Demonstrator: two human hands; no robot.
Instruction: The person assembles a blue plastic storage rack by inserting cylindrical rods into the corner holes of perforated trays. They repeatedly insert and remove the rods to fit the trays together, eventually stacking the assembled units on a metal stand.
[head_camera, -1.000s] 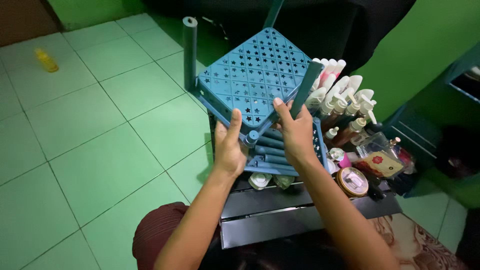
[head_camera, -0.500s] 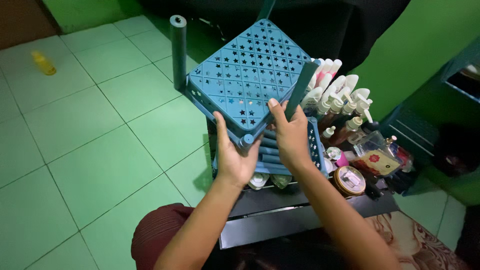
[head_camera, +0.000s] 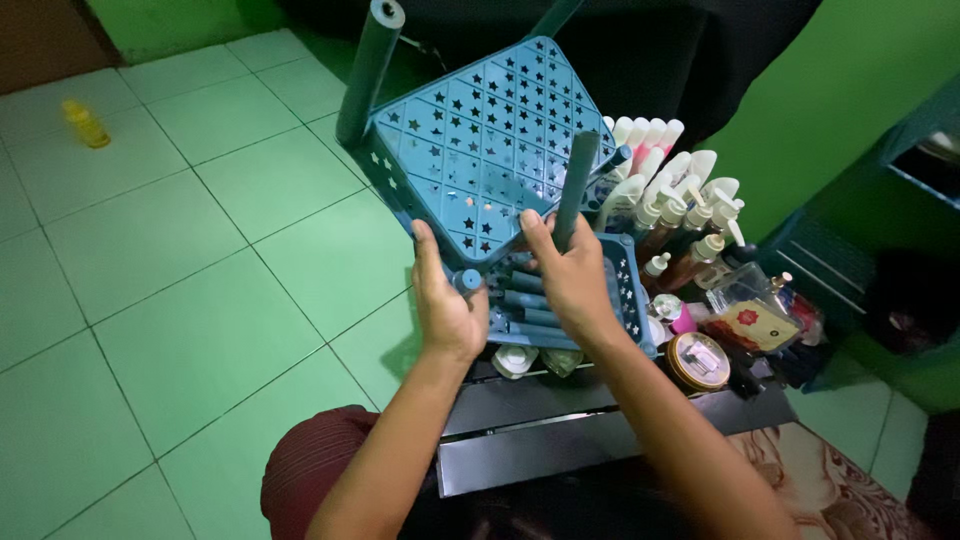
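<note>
**A:** how's the grip? Left hand (head_camera: 447, 300) fingers are wrapped on the near corner of the teal plastic shelf tray with star-shaped cutouts (head_camera: 485, 150), right hand (head_camera: 570, 275) fingers clamp the teal plastic tube leg (head_camera: 574, 195) standing in it.

**B:** tray's tilted up, above the dark surface (head_camera: 560, 420) and spare tubes. I'd brace that corner and push the leg straight along its socket, no twisting.

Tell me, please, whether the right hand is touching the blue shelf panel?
Touching: the head view shows the right hand with its fingers pressed against the lower edge of the blue shelf panel.
</note>
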